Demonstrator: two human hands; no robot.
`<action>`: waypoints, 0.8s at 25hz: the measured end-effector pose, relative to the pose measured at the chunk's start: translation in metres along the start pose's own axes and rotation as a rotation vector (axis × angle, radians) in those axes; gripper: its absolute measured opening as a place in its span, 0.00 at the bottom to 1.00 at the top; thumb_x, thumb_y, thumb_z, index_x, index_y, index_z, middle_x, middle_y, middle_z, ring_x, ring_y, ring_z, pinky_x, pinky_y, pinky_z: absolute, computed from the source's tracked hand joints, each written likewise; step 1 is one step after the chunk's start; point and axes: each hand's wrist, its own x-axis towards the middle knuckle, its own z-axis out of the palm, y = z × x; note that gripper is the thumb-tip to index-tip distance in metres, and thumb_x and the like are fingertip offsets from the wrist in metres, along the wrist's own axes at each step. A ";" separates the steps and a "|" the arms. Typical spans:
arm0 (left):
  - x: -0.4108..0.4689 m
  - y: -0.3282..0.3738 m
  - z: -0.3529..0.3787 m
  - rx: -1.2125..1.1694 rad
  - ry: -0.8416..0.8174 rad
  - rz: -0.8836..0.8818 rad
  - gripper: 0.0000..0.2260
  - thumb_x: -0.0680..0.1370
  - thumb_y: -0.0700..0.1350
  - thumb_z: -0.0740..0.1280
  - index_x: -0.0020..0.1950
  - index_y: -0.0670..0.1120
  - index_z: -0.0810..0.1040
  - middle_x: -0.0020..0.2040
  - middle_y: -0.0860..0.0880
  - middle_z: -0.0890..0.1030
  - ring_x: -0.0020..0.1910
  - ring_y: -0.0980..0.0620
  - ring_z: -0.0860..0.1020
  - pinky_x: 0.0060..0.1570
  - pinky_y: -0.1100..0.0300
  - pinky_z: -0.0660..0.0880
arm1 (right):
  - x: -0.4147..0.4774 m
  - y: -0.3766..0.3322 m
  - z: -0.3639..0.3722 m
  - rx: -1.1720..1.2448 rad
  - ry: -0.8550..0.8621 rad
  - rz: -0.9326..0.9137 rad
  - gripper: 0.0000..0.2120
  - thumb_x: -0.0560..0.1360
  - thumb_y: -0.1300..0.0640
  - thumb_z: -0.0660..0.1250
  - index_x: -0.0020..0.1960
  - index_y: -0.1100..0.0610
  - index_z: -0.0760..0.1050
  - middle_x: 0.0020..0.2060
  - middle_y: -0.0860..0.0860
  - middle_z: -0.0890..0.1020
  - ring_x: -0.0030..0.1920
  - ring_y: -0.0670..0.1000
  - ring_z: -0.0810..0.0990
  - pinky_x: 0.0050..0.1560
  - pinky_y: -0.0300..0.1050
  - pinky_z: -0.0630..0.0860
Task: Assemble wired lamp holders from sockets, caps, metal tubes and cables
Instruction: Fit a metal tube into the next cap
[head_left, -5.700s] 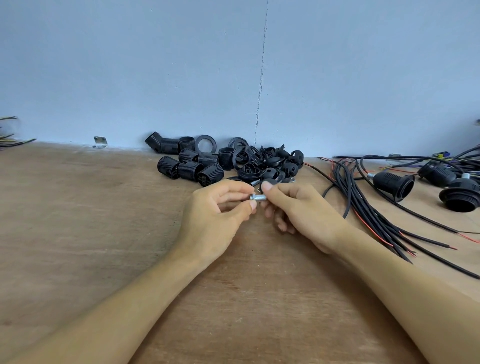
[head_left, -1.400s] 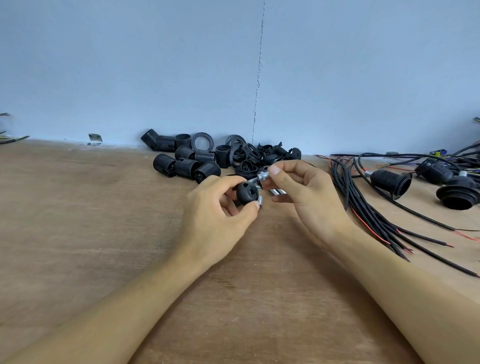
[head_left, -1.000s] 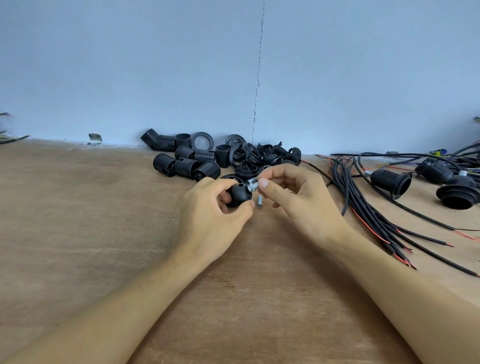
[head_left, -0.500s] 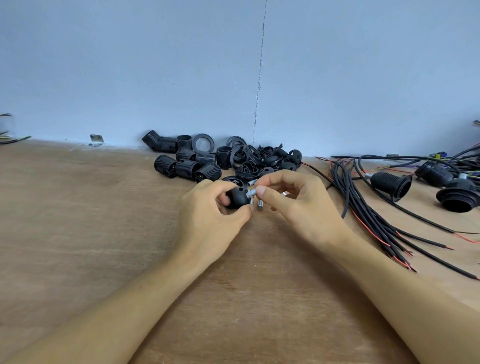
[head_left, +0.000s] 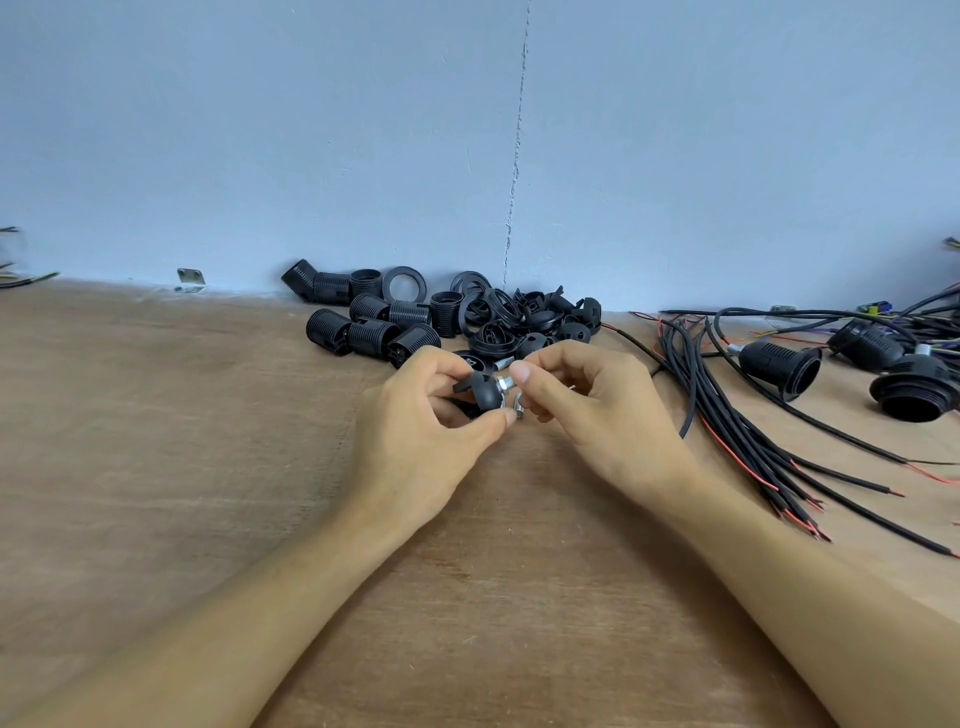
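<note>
- The left hand (head_left: 421, 431) grips a black domed plastic cap (head_left: 485, 399), thumb and fingers curled round it, above the brown wooden tabletop (head_left: 156, 441).
- The right hand (head_left: 587, 415) pinches a short silver threaded metal tube (head_left: 504, 385) between thumb and forefinger, with the tube's end against the cap at its two o'clock.
- A second small silver tube (head_left: 518, 414) sits beside the left thumb tip; which hand holds it I cannot tell.
- A heap of black ribbed plastic sockets (head_left: 374, 332) lies at twelve o'clock from the hands.
- A bundle of black cables (head_left: 727, 415) fans out at three o'clock.
</note>
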 end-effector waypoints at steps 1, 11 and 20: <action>0.000 0.001 0.000 -0.009 -0.002 -0.002 0.18 0.67 0.48 0.83 0.48 0.55 0.78 0.41 0.65 0.84 0.35 0.61 0.83 0.37 0.72 0.74 | 0.000 0.000 0.000 0.014 0.001 0.003 0.07 0.77 0.47 0.71 0.44 0.49 0.82 0.35 0.47 0.85 0.36 0.44 0.80 0.47 0.46 0.79; 0.000 -0.002 0.000 -0.021 -0.034 -0.003 0.21 0.66 0.47 0.84 0.50 0.56 0.75 0.45 0.55 0.85 0.42 0.58 0.84 0.43 0.61 0.80 | 0.001 0.002 0.000 -0.010 -0.003 -0.026 0.10 0.78 0.46 0.70 0.40 0.49 0.80 0.32 0.46 0.84 0.34 0.42 0.79 0.44 0.44 0.79; 0.001 0.000 0.000 -0.262 -0.153 -0.085 0.20 0.71 0.41 0.80 0.59 0.55 0.81 0.49 0.55 0.87 0.48 0.57 0.86 0.46 0.66 0.80 | 0.003 0.008 0.001 0.192 -0.020 0.015 0.02 0.78 0.56 0.71 0.48 0.53 0.83 0.39 0.53 0.86 0.40 0.50 0.84 0.48 0.49 0.82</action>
